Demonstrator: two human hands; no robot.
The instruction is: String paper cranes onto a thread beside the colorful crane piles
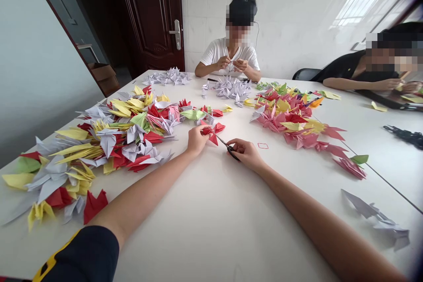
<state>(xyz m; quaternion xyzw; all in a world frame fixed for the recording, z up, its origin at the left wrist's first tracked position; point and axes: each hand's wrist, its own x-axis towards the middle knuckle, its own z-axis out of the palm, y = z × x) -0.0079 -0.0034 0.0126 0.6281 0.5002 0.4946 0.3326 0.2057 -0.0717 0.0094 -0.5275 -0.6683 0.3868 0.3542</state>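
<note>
Red folded paper (213, 139) is at mid-table, pinched in the left hand (196, 140). The right hand (245, 152) grips scissors (233, 154), blades at the paper. Folding appears complete; cutting appears under way, extent undetermined. Left pile (132, 134): edge near the left hand. Right pile (284, 119): farther off. White tabletop (205, 229) extends nearward between the forearms.

Red folded crane (219, 128): matt paper, sharply creased. Scissor blades (220, 139): smooth metal. Scissor handles (233, 154): dark, apparently plastic. Tabletop (198, 220): smooth, faint sheen. Wall (297, 9): glossy, reflective tile. Door (148, 17): polished, wood-like. Door handle (178, 35): bright metal. Sleeve (90, 251): matt cloth. Box (104, 77): matt cardboard.
</note>
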